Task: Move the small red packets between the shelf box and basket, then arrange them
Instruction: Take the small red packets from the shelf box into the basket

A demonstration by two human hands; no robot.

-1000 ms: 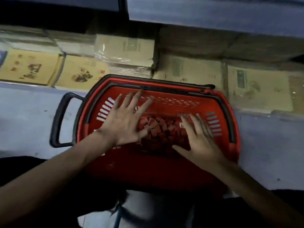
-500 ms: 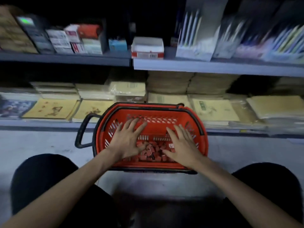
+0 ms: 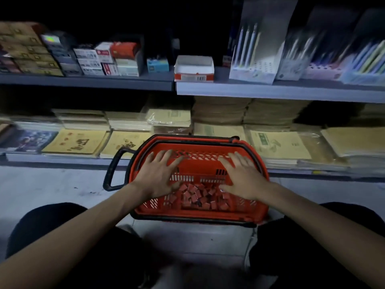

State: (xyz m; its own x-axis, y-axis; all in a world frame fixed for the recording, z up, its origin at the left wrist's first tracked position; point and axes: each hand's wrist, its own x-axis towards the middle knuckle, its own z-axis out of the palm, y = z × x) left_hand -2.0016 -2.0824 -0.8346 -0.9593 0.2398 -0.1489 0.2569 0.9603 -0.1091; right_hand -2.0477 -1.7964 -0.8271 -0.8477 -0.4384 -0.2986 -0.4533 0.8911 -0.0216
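Both palms face down out front. Our left hand: 5 fingers straight and splayed, thumb pointing inward, gripping nothing. Our right hand: mirrored pose, fingers fanned, nothing held. The 2 hands are level, apart, not touching. Our left forearm and right forearm are bare, converging from the lower corners and crossing over our 2 dark-clad legs.

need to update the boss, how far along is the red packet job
Done: small red packets lie piled in the red basket; the white shelf box looks empty. In hand: left hand and right hand spread open over the pile, gripping nothing. Left: arranging them.
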